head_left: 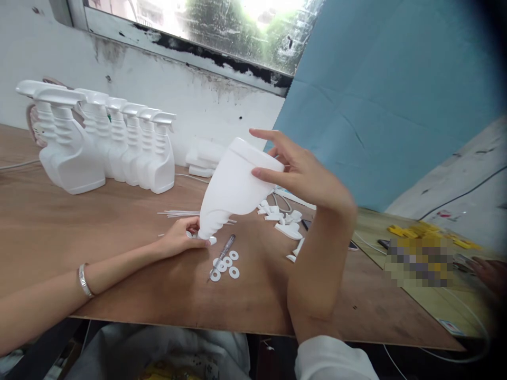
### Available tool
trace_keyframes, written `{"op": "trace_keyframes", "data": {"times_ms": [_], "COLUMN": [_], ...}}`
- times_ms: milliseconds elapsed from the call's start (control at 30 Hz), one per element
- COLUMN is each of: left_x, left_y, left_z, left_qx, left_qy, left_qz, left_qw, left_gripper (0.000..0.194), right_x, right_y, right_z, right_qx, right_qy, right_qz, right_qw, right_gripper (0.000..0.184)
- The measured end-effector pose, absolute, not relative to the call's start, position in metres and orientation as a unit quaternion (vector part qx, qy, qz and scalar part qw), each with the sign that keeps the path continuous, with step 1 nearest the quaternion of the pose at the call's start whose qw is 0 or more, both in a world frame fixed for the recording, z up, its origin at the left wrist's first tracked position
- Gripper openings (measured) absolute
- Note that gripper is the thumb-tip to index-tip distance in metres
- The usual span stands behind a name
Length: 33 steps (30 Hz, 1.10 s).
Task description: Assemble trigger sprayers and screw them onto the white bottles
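Observation:
A white plastic spray bottle (pixel 235 184) is tilted neck-down over the table, its ribbed neck pointing to the lower left. My right hand (pixel 293 166) grips it near the base, thumb on the near side, index finger stretched out past it. At the neck end, my left hand (pixel 184 236) is closed around a white spray head (pixel 213 240), mostly hidden by the fingers. Just right of that hand lie several white ring washers (pixel 234 272) with a clear-handled screwdriver (pixel 227 247) across them.
Several white spray bottles with heads (pixel 83 153) stand in a row at back left. Thin white tubes (pixel 178 214) lie behind my left hand. Loose white spray parts (pixel 289 227) lie beyond my right forearm. Another person's hand (pixel 491 272) is near yellow pieces (pixel 428 232) at right.

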<state>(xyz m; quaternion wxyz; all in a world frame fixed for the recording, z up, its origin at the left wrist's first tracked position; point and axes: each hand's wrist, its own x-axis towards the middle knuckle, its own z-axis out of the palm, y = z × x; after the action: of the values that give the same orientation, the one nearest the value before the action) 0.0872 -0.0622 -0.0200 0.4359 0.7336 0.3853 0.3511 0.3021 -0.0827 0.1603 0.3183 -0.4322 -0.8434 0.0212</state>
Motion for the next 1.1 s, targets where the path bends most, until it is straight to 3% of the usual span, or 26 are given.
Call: {"op": "trace_keyframes", "data": {"times_ms": [233,367,633,933,1100], "left_x": [0.074,0.070,0.063,0.059,0.058], "left_y": [-0.052,-0.052,-0.048,-0.046,-0.047], "left_z": [-0.014,-0.007,0.002,0.005,0.005], "left_qx": [0.682,0.622,0.492,0.477,0.445], "left_qy": [0.415,0.377,0.295,0.242,0.258], "left_qz": [0.434,0.478,0.541,0.434,0.444], "left_qw": [0.417,0.492,0.615,0.724,0.734], "left_gripper": [0.037,0.051,0.035,0.037,0.039], "right_x": [0.318,0.327,0.348,0.355,0.363], "right_y": [-0.087,-0.087,-0.078,-0.068,-0.059], "right_z": [0.164,0.165,0.163,0.161,0.158], "right_qx": [-0.428,-0.412,-0.379,-0.397,-0.402], "right_qy": [-0.842,-0.835,-0.837,-0.831,-0.812], "right_qz": [0.074,0.129,0.197,0.220,0.250], "right_qw": [0.319,0.342,0.341,0.322,0.341], "right_gripper": [0.051,0.058,0.073,0.070,0.068]}}
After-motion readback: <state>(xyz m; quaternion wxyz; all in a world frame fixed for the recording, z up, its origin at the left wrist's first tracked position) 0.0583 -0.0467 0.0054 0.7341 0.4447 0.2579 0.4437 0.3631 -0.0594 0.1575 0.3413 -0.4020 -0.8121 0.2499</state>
